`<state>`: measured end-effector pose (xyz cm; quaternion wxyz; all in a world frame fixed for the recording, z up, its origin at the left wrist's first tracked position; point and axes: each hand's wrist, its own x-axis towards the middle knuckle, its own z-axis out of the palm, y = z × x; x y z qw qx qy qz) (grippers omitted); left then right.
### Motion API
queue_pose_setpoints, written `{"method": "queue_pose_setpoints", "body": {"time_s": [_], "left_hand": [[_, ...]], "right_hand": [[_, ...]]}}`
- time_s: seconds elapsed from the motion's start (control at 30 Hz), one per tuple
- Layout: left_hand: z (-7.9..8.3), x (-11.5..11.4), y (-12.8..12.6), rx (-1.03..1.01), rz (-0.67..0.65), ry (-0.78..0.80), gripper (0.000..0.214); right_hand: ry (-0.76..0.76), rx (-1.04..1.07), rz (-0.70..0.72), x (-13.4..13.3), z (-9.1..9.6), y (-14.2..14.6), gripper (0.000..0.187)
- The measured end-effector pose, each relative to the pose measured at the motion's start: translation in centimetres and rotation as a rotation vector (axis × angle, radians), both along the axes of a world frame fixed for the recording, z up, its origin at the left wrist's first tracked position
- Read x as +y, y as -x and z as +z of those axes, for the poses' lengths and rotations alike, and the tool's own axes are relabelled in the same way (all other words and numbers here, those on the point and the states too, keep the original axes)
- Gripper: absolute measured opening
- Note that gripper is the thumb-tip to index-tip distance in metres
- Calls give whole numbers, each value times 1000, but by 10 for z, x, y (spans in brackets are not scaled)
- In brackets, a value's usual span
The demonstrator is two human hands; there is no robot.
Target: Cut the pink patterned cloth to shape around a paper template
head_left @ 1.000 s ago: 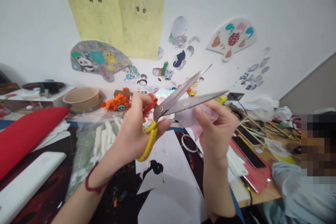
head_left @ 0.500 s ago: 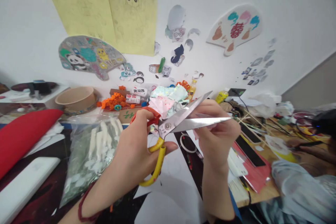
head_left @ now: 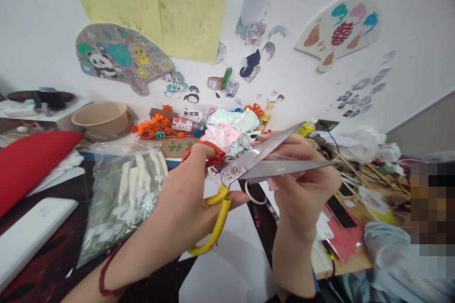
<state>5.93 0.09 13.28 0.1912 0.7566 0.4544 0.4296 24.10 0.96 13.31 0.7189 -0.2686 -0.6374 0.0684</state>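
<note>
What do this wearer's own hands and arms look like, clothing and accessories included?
The left hand and right hand are gloveless. A thin dark red bracelet circles the left wrist; what looks like a black sleeve edges the right forearm.

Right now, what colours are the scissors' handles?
Yellow handle and orange-red handle, best seen in the head view.

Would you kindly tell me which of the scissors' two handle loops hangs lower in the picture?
The yellow loop of the scissors in the left hand; the other loop is red and sits above it.
</note>
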Motion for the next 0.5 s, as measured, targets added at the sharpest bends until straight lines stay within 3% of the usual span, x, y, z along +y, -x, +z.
{"method": "queue_pose_setpoints", "body": {"time_s": [0.5], "left_hand": [[-4,-3,0,19,-51,11,39]], "right_hand": [[-81,1,-10,3,-4,1,22]]}}
